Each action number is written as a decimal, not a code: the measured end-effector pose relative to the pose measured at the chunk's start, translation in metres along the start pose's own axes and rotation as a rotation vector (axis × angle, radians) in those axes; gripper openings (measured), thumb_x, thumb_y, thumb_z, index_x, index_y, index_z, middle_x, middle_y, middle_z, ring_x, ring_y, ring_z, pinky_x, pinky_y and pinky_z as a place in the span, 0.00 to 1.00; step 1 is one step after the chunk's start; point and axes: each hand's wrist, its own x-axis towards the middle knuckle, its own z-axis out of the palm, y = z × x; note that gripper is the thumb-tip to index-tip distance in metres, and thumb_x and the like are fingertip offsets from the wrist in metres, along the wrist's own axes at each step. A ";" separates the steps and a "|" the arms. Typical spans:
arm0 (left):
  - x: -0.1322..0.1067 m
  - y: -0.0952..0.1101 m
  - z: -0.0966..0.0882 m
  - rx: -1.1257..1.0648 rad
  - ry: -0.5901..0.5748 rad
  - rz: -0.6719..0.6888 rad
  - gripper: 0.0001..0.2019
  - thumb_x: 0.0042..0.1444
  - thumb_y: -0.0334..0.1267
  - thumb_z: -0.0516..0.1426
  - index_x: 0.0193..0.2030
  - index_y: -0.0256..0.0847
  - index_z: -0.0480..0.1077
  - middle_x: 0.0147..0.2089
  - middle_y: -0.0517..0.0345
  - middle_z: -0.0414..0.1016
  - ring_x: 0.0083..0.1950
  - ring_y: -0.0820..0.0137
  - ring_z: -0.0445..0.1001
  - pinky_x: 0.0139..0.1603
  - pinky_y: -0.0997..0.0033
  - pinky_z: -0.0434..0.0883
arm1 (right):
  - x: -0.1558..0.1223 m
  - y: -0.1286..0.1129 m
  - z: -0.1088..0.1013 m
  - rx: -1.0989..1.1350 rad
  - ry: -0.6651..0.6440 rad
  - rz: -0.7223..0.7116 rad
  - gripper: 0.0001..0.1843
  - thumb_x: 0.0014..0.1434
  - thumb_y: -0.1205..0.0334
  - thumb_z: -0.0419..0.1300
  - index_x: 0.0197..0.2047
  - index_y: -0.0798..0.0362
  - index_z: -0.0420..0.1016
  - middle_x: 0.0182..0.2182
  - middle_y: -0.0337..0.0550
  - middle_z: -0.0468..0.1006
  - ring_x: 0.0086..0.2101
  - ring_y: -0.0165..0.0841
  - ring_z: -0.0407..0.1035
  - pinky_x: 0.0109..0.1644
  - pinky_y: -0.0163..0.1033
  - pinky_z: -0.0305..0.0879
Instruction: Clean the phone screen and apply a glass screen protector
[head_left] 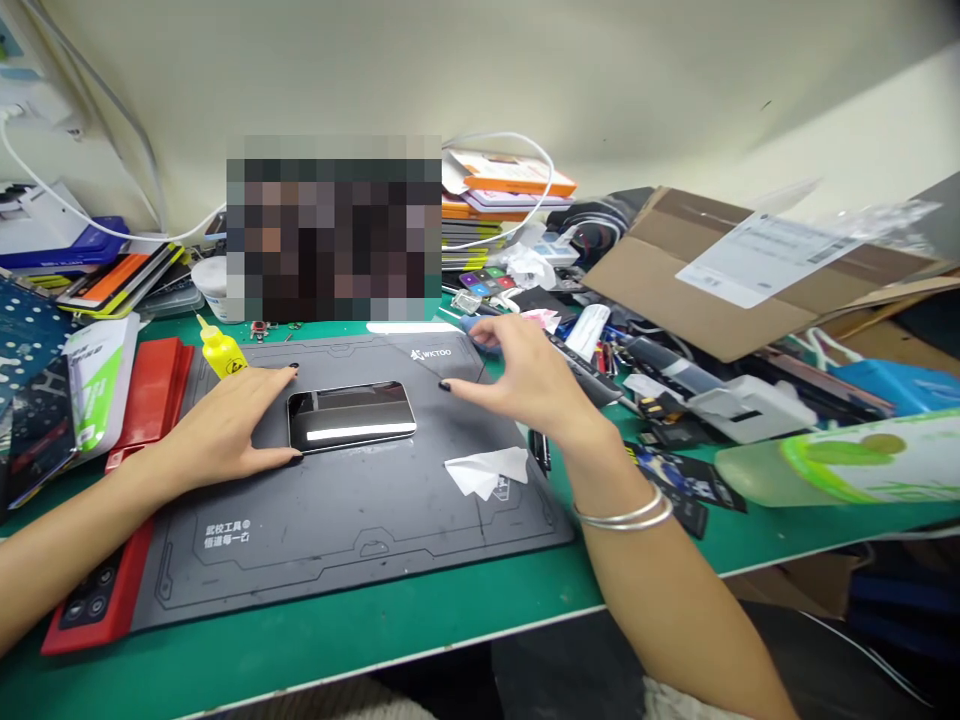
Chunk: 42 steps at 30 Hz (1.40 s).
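Observation:
A black smartphone [351, 415] lies screen-up on a dark grey work mat [352, 520]. My left hand [225, 430] rests flat on the mat against the phone's left end, fingers spread around that edge. My right hand [525, 375] hovers just right of the phone, fingers apart and holding nothing, its index finger pointing toward the phone's upper right corner. A silver bangle circles my right wrist. A crumpled white wipe [487, 470] lies on the mat below my right hand.
A yellow bottle [221, 350] stands at the mat's back left, red cases [154, 390] beside it. Tools, small parts and a white device [742, 405] crowd the right. An open cardboard box [720, 270] sits behind; a green-white bottle [847, 455] lies at right.

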 end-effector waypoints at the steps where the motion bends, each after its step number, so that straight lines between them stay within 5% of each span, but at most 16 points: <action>1: 0.000 0.000 0.000 0.000 -0.007 0.005 0.36 0.60 0.54 0.60 0.67 0.33 0.59 0.64 0.34 0.70 0.63 0.47 0.71 0.64 0.47 0.70 | 0.002 0.009 0.001 -0.002 -0.010 0.077 0.23 0.49 0.50 0.69 0.43 0.50 0.66 0.41 0.50 0.75 0.42 0.46 0.70 0.45 0.49 0.67; 8: 0.000 0.003 -0.001 0.025 -0.043 0.035 0.32 0.63 0.51 0.58 0.67 0.33 0.59 0.62 0.35 0.71 0.61 0.49 0.72 0.61 0.50 0.70 | 0.006 0.024 0.013 -0.050 -0.083 0.283 0.23 0.47 0.46 0.68 0.39 0.49 0.64 0.41 0.49 0.76 0.42 0.47 0.70 0.45 0.51 0.66; 21: 0.001 0.012 -0.006 -0.007 -0.075 0.029 0.22 0.65 0.45 0.57 0.62 0.38 0.62 0.58 0.40 0.73 0.58 0.52 0.72 0.58 0.53 0.68 | 0.005 0.018 0.021 -0.068 -0.192 0.271 0.23 0.48 0.47 0.68 0.40 0.49 0.66 0.41 0.49 0.75 0.42 0.46 0.69 0.43 0.49 0.66; 29: 0.000 0.013 -0.005 -0.013 -0.060 0.054 0.19 0.65 0.46 0.56 0.58 0.39 0.64 0.62 0.39 0.71 0.59 0.50 0.71 0.59 0.50 0.66 | 0.002 0.016 0.011 -0.115 -0.151 0.118 0.21 0.51 0.49 0.67 0.43 0.51 0.68 0.44 0.53 0.76 0.47 0.50 0.70 0.47 0.52 0.67; 31: 0.000 0.014 -0.005 -0.014 -0.063 0.059 0.18 0.66 0.45 0.55 0.58 0.38 0.65 0.62 0.39 0.71 0.59 0.50 0.71 0.59 0.50 0.66 | -0.002 0.010 -0.002 -0.066 -0.229 0.114 0.19 0.50 0.49 0.68 0.40 0.49 0.69 0.40 0.48 0.77 0.41 0.45 0.72 0.42 0.48 0.68; 36: 0.001 0.015 -0.006 -0.023 -0.085 0.038 0.21 0.66 0.45 0.56 0.61 0.37 0.62 0.61 0.38 0.72 0.59 0.50 0.71 0.59 0.51 0.65 | -0.014 -0.006 -0.027 0.089 -0.676 -0.006 0.14 0.46 0.56 0.70 0.34 0.48 0.72 0.31 0.38 0.78 0.29 0.34 0.71 0.29 0.39 0.65; 39: 0.002 0.013 -0.006 -0.020 -0.090 0.016 0.25 0.66 0.48 0.57 0.63 0.37 0.60 0.60 0.38 0.72 0.59 0.50 0.71 0.60 0.51 0.65 | -0.016 -0.012 -0.030 0.048 -0.771 -0.057 0.05 0.50 0.64 0.64 0.29 0.48 0.71 0.25 0.35 0.76 0.23 0.31 0.68 0.24 0.36 0.57; 42: 0.002 0.011 -0.005 -0.031 -0.090 0.012 0.25 0.65 0.49 0.57 0.63 0.38 0.61 0.59 0.40 0.73 0.59 0.51 0.71 0.60 0.51 0.65 | -0.014 -0.016 -0.030 0.088 -0.794 -0.142 0.10 0.56 0.69 0.56 0.24 0.49 0.68 0.23 0.35 0.74 0.22 0.29 0.65 0.26 0.36 0.57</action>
